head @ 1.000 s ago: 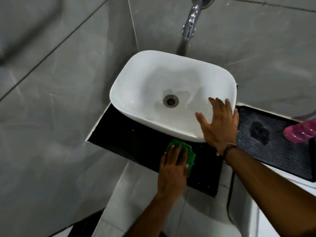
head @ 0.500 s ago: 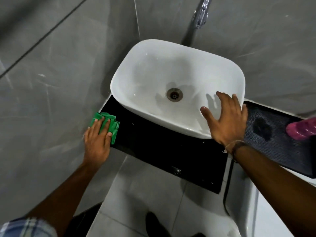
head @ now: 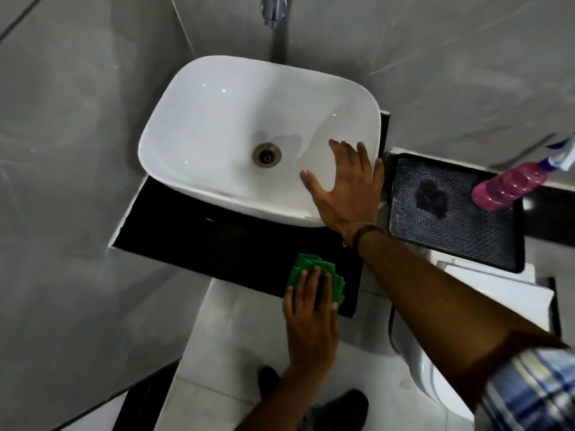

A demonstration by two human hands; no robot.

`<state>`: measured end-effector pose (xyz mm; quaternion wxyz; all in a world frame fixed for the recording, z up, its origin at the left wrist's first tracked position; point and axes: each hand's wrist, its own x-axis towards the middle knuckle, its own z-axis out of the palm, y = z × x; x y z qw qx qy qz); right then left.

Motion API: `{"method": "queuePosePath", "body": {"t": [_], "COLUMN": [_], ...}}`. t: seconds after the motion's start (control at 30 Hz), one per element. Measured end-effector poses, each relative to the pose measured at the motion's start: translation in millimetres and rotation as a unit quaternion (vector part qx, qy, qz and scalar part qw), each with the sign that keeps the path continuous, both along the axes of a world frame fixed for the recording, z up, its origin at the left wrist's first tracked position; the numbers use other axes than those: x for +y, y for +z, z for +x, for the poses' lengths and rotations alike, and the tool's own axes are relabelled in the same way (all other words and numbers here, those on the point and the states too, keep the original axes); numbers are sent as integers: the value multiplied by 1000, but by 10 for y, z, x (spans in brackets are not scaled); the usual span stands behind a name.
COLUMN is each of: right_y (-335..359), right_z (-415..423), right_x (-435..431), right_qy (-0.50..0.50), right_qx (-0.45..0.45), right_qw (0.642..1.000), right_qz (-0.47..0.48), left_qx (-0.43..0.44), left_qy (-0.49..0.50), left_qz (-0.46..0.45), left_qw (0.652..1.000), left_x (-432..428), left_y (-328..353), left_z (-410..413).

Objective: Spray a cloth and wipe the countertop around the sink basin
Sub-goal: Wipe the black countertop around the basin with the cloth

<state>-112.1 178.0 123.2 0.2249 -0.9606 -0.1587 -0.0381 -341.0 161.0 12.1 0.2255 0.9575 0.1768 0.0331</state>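
Observation:
A white sink basin (head: 217, 119) stands on a black countertop (head: 193, 241). My left hand (head: 311, 318) presses flat on a folded green cloth (head: 303, 270) at the counter's front right corner. My right hand (head: 345, 188) rests with fingers spread on the basin's right front rim and holds nothing. A pink spray bottle (head: 510, 185) with a blue and white nozzle stands at the far right.
A dark mesh tray (head: 466, 231) lies right of the basin, under the bottle. A chrome tap (head: 273, 10) sticks out of the grey tiled wall above the basin. White floor tiles and my dark shoes (head: 339, 409) show below the counter edge.
My left hand has slid the green cloth from the counter's left end across to its front right corner. My right hand has stayed on the basin rim.

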Motion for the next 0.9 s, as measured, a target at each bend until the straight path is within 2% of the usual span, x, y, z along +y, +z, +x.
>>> {"method": "queuePosePath", "body": {"t": [0.2,0.27,0.43,0.57,0.7,0.9], "right_y": [-3,10,6,-22,-51,-35], "right_z": [3,0,12,31,25,33], "right_x": [-2,11,-81,-70,-21,-8], "right_qy": [4,7,15,13,13,12], "right_qx": [7,11,10,-12,-20,-18], "right_qw": [1000,1000,1000,1000,1000,1000], "right_qz": [7,8,2,9,7,9], "left_qx": [49,49,20,0,-47,-5], "left_qy": [-25,-32,-132,-91,-12,110], "left_qz": [-8,1,28,9,53,81], "left_qw": [998,998,991,996,997,991], "left_x": [-572,-545,-155,755,2050,3543], "left_y": [101,80,-36,-11,54,179], "left_z": [168,175,94,36,-91,195]}}
